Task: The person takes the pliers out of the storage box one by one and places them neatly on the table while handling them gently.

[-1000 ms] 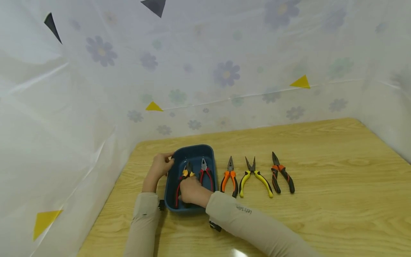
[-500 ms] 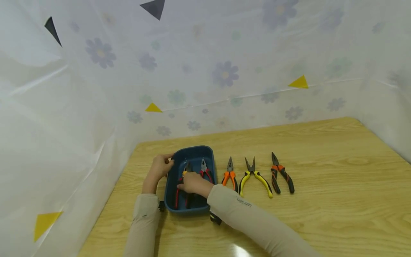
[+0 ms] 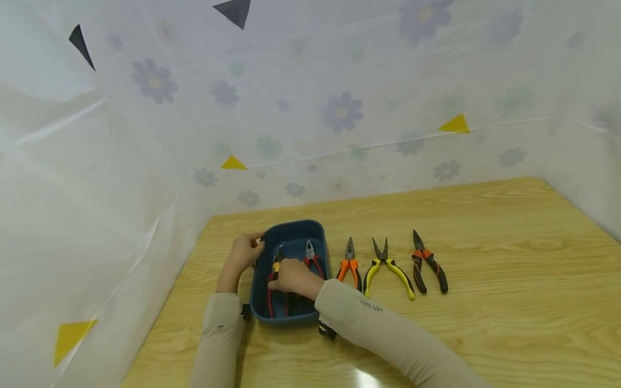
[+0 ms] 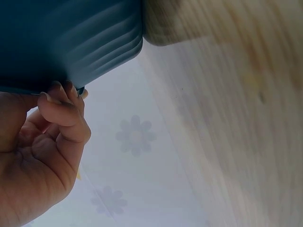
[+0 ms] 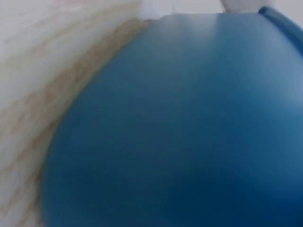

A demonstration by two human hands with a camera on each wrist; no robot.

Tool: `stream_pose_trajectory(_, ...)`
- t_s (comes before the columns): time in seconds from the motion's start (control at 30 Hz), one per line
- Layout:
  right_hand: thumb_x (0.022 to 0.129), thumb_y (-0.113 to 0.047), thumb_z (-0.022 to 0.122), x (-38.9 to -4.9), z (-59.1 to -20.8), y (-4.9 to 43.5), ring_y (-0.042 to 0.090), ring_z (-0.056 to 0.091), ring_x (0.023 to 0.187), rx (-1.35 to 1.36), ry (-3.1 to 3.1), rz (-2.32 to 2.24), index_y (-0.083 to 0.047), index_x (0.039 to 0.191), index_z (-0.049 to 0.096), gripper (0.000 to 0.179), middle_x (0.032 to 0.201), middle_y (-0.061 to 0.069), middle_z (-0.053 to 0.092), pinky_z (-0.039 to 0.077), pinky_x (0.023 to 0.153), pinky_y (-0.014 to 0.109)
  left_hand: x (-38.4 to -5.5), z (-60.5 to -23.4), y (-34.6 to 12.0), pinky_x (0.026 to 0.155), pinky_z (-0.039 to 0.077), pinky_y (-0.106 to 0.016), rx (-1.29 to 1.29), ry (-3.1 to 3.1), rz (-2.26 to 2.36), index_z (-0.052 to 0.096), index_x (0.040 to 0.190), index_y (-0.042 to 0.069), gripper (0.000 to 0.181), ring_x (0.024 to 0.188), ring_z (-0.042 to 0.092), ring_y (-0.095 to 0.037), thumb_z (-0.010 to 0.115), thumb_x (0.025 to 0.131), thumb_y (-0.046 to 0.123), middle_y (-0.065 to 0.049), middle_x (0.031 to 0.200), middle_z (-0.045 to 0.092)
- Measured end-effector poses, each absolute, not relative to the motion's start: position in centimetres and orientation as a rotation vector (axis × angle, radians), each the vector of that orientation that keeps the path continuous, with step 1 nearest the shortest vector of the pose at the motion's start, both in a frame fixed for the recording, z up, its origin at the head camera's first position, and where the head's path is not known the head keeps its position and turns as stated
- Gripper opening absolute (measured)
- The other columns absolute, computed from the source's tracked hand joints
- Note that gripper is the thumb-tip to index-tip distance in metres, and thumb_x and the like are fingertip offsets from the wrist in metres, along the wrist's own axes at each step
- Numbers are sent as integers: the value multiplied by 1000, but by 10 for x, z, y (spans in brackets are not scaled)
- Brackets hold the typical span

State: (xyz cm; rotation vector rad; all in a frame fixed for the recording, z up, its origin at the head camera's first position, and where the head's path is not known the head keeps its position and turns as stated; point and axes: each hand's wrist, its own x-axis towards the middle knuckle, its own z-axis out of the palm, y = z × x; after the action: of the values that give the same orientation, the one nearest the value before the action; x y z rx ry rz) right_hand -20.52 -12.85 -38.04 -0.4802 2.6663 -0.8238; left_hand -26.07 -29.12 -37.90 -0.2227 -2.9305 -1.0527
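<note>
A dark blue rectangular box (image 3: 292, 228) stands at the left of the table. My left hand (image 3: 243, 251) pinches its left rim near the far corner; the left wrist view shows fingers and thumb on that rim, below the ribbed wall. Inside the box, my right hand (image 3: 297, 276) grips a pair of pliers with red and black handles (image 3: 270, 303) and yellow near the pivot, partly hidden under the hand. A second pair of red-handled pliers (image 3: 311, 249) lies to its right in the box. Only the box's outer wall (image 5: 170, 123) fills the right wrist view.
Right of the box lie orange-handled pliers (image 3: 349, 264), yellow-handled pliers (image 3: 382, 261) spread apart, and black-and-orange pliers (image 3: 420, 257). They rest in a row on the wooden table (image 3: 509, 258). A patterned plastic sheet (image 3: 291, 124) hangs behind.
My right hand has shifted slightly up the pliers in the box, from the handles toward the pivot, and their head has moved a little left. My left hand stays on the rim.
</note>
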Motion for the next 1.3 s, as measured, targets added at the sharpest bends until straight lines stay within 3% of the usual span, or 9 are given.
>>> stream_pose_trajectory(0.13, 88, -39, 69, -201, -379, -131, 7, 30, 33, -487, 2715, -803, -15, 47, 48, 52, 37, -6, 28, 29, 37, 21, -260, -375, -290, 49, 52, -49, -217, -2923, -1052, 52, 137, -2, 41, 36, 46, -15, 54, 96, 6, -6, 55, 48)
stream_pose_trajectory(0.27, 89, -40, 68, -201, -379, -133, 9, 36, 35, -462, 2711, -789, -13, 48, 51, 52, 40, -3, 39, 33, 38, 22, -258, -374, -289, 51, 53, -50, -217, -2930, -1053, 52, 137, -1, 42, 37, 46, -15, 54, 96, 6, -6, 55, 48)
stream_pose_trajectory(0.37, 87, -44, 69, -203, -380, -135, 16, 57, 51, -436, 2746, -715, -9, 57, 64, 46, 75, 9, 68, 48, 48, 27, -258, -374, -290, 51, 53, -51, -214, -2926, -1063, 52, 137, -1, 41, 37, 47, -17, 54, 96, 6, -6, 55, 47)
stream_pose_trajectory(0.5, 82, -46, 73, -204, -381, -137, 26, 66, 79, -436, 2806, -625, -5, 86, 73, 41, 114, 18, 65, 56, 65, 37, -258, -374, -290, 50, 53, -50, -215, -2917, -1064, 52, 137, -2, 41, 40, 50, -27, 53, 96, 6, -6, 55, 46)
stream_pose_trajectory(0.7, 77, -44, 78, -203, -384, -137, 24, 64, 78, -466, 2845, -619, -5, 105, 69, 49, 94, 11, 67, 55, 61, 36, -258, -374, -288, 51, 53, -51, -216, -2915, -1060, 52, 137, -1, 41, 51, 54, -44, 53, 97, 6, -5, 53, 45)
stream_pose_trajectory(0.87, 78, -47, 76, -203, -384, -135, 18, 61, 64, -481, 2870, -644, -9, 85, 69, 40, 78, 6, 65, 51, 54, 30, -258, -375, -287, 51, 53, -51, -223, -2910, -1064, 53, 136, -2, 41, 46, 54, -40, 54, 96, 5, -5, 52, 46)
stream_pose_trajectory(1.07, 83, -48, 71, -203, -380, -129, 12, 49, 43, -476, 2778, -718, -14, 56, 61, 45, 49, -2, 51, 38, 42, 24, -261, -378, -289, 43, 50, -37, -238, -2907, -1046, 53, 135, -3, 41, 48, 56, -44, 54, 94, 4, -2, 48, 45)
stream_pose_trajectory(1.17, 84, -45, 72, -205, -378, -125, 15, 54, 42, -461, 2689, -759, -13, 56, 59, 45, 44, -1, 46, 41, 39, 24, -260, -379, -289, 43, 50, -37, -234, -2917, -1042, 53, 135, -3, 41, 50, 56, -45, 54, 95, 5, -2, 47, 43)
stream_pose_trajectory(1.3, 82, -45, 74, -207, -377, -120, 23, 64, 50, -455, 2628, -771, -12, 60, 60, 42, 45, -1, 47, 50, 42, 29, -260, -380, -291, 43, 51, -38, -222, -2919, -1025, 53, 135, -3, 41, 42, 54, -35, 55, 95, 5, -3, 50, 46)
